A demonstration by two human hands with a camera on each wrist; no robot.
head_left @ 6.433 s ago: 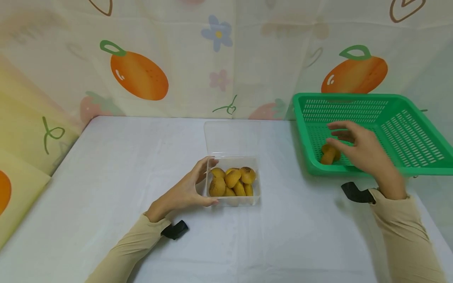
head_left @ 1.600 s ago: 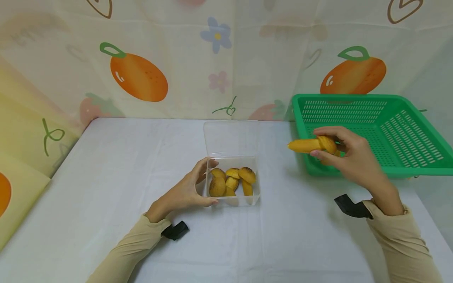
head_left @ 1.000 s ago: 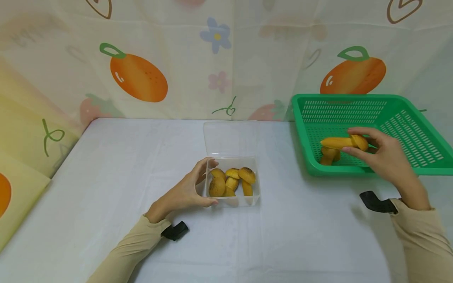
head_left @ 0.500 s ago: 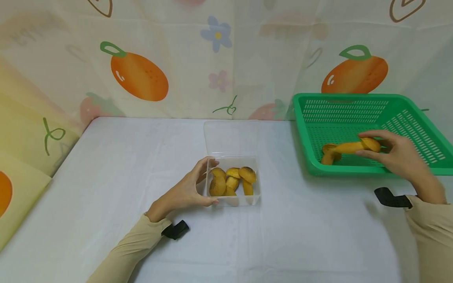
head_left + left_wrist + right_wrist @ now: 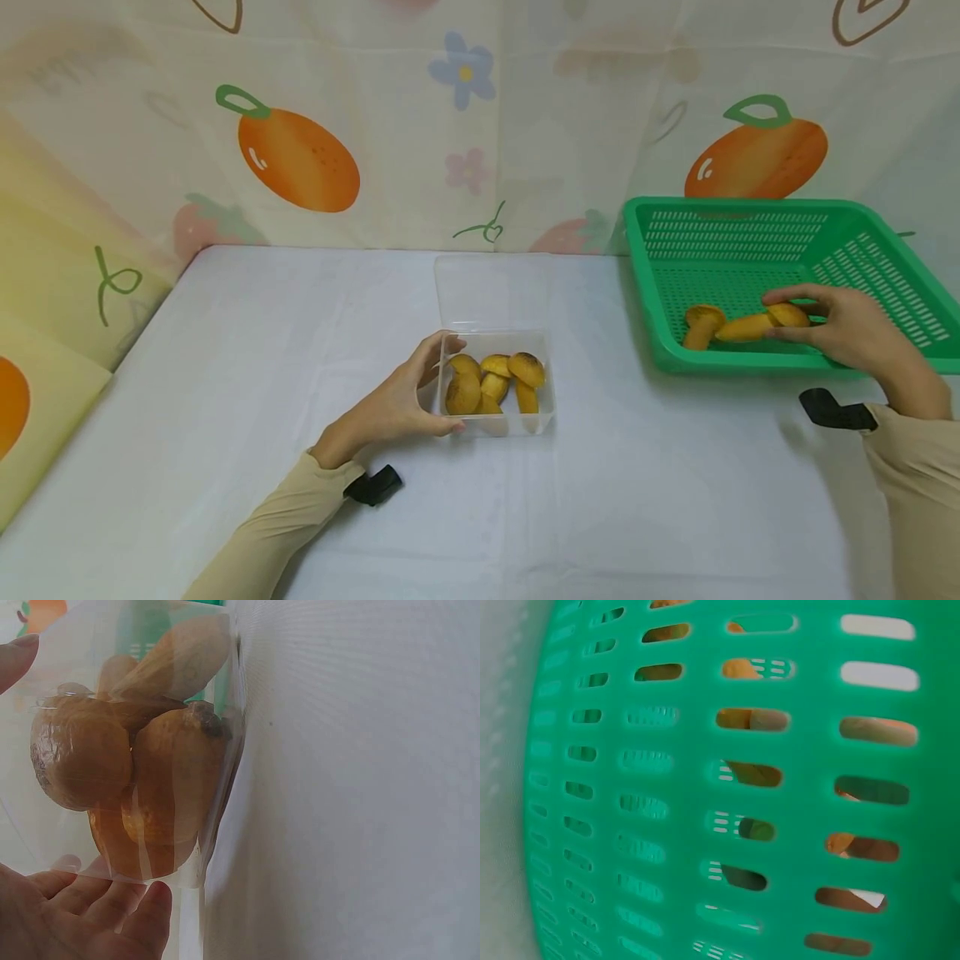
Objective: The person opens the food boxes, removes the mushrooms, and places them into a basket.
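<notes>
My left hand (image 5: 401, 396) grips the left side of a clear plastic box (image 5: 546, 400), thumb at the near wall and fingers at the far wall. Several yellow-brown mushrooms (image 5: 462, 393) lie inside it; the left wrist view shows some mushrooms (image 5: 176, 772) through the clear wall. My right hand (image 5: 843, 325) reaches into the green basket (image 5: 750, 362) and pinches a mushroom (image 5: 744, 327) by its cap, low over the basket floor, stem pointing left. Beside its stem lies another mushroom (image 5: 702, 325). In the right wrist view, the slotted basket wall (image 5: 694, 787) hides most of the hand.
The box's clear lid (image 5: 491, 292) stands folded back behind it. A white cloth (image 5: 637, 483) covers the table, and a fruit-print curtain (image 5: 405, 150) hangs along its back edge. The basket takes up the table's back right corner.
Since the earliest frame, the box holds fewer mushrooms. My right hand has carried one from the basket's left rim rightward, then lowered it inside beside the other. My left hand stays in place.
</notes>
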